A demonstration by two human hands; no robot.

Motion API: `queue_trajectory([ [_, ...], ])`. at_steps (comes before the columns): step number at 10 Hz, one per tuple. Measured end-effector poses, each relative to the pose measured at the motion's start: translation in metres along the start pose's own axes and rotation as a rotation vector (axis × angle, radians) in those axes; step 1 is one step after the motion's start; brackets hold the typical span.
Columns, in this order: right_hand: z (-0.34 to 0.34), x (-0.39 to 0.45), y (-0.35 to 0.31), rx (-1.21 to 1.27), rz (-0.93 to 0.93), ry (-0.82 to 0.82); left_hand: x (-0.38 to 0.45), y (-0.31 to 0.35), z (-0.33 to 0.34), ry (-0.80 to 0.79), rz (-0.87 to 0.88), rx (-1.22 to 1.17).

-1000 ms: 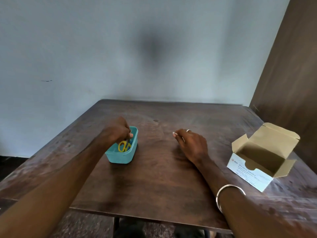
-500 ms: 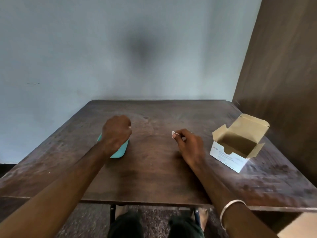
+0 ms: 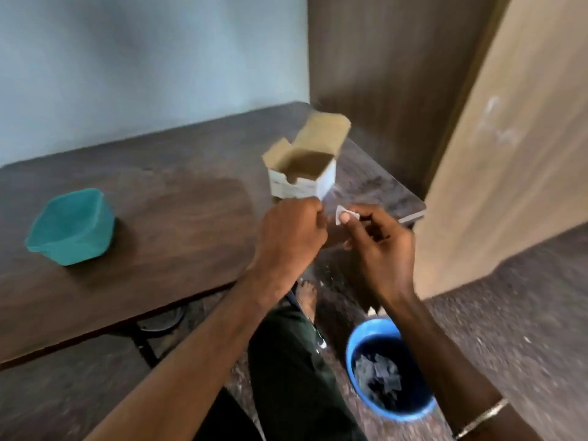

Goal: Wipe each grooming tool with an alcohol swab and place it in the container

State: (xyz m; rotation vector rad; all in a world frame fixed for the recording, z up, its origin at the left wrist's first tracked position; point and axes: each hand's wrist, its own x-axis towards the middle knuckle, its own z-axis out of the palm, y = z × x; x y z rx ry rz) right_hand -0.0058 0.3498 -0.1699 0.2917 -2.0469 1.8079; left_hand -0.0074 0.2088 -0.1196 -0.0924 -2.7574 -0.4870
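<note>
The teal plastic container [image 3: 71, 226] sits on the wooden table [image 3: 178, 218] at the left; its contents are not visible from this angle. My right hand [image 3: 378, 246] pinches a small white alcohol swab [image 3: 342, 214] between thumb and fingers, just off the table's right corner. My left hand [image 3: 291, 233] is curled into a loose fist right beside it, fingers closed, nothing visible in it. Both hands hover in front of the open swab box [image 3: 305, 167].
A blue bin [image 3: 386, 370] holding dark scraps stands on the floor below my right forearm. A brown wooden panel [image 3: 381, 74] and a beige door [image 3: 509, 154] rise to the right. My leg and bare foot show under the table edge.
The view has swung right and down. My left hand left the teal container and came across to the right hand, which still holds the swab, now past the table's right corner.
</note>
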Motion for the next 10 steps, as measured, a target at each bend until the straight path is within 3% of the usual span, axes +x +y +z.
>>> queue_trajectory([
  [1, -0.040, -0.024, 0.038, -0.067, 0.071, 0.162, -0.004, 0.029, 0.029, -0.037, 0.092, 0.030],
  [2, -0.068, -0.051, 0.092, -0.226, 0.229, 0.224, -0.004, 0.038, 0.050, -0.066, 0.154, 0.118],
  [5, -0.094, -0.141, 0.238, -0.645, 0.898, -0.009, -0.018, 0.043, 0.072, 0.003, 0.191, 0.340],
  [8, -0.091, -0.165, 0.280, -0.768, 1.078, -0.087, -0.019, 0.043, 0.068, 0.012, 0.188, 0.360],
  [10, -0.092, -0.152, 0.281, -0.731, 0.939, -0.001, -0.021, 0.040, 0.069, 0.028, 0.195, 0.339],
])
